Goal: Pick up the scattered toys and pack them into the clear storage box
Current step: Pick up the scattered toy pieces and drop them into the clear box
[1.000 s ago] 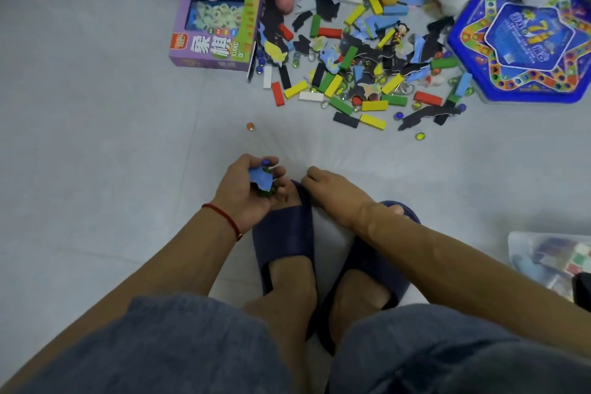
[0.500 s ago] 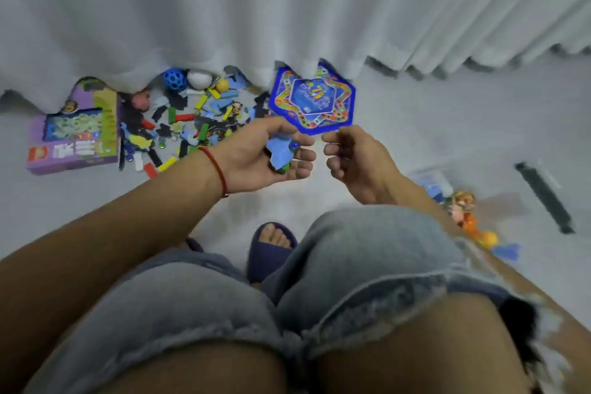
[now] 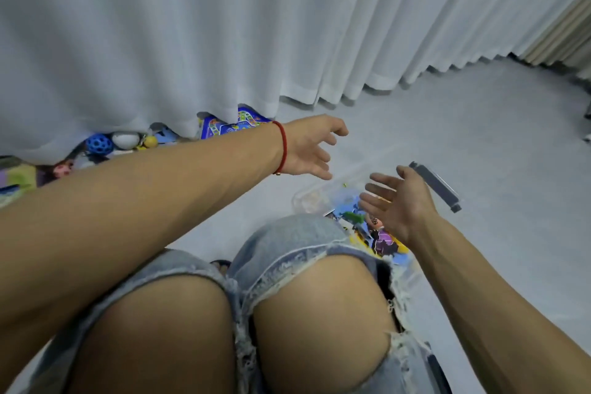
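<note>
Item: clear storage box [image 3: 315,198], floor, at 3 o'clock of our knees, part filled. Left hand [image 3: 308,149] and right hand [image 3: 395,201] above it, fingers spread, holding nothing. Scattered toys [image 3: 124,142] remain at 10 o'clock; we should gather handfuls, releasing low inside.

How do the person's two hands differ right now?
The left hand wears a red string at the wrist; the right hand has a bare wrist. The left hangs over bare floor beside the clear box, fingers loosely bent; the right is over the box, palm up, fingers spread straight. Both are open and hold nothing.
</note>
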### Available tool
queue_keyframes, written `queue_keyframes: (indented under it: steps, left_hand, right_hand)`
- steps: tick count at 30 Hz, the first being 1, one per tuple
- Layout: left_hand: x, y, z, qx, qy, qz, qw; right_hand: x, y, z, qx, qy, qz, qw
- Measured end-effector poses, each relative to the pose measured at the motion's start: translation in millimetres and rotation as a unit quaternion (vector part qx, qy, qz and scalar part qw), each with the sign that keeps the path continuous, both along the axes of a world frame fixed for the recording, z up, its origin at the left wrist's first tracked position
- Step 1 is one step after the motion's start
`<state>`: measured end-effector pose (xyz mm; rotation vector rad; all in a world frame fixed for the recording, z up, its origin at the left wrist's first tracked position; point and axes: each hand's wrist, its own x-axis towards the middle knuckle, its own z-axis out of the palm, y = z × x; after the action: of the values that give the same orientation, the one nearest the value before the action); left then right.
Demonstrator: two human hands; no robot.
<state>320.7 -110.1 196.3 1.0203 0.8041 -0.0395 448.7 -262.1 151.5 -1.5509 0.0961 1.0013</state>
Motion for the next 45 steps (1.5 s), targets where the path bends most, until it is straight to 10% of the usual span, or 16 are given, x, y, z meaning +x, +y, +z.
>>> queue_keyframes:
  steps: [10, 20, 29, 45]
  left_hand:
    - [-273, 81, -120, 0.139, 0.269, 0.258, 0.917]
    - [-345, 64, -261, 0.276, 0.37, 0.102, 0.881]
    - [-309, 116, -339, 0.574, 0.386, -0.088, 0.717]
    - [-298, 137, -357, 0.693, 0.352, -0.142, 0.613]
  right_hand:
    - [-139, 127, -73, -0.044, -0.123, 0.398, 0.908]
    - [-189, 239, -248, -0.218, -0.494, 0.629, 0.56]
    - [-168, 297, -296, -0.098, -0.65, 0.673, 0.34]
    - [-164, 312, -296, -0.078, -0.649, 0.654, 0.382]
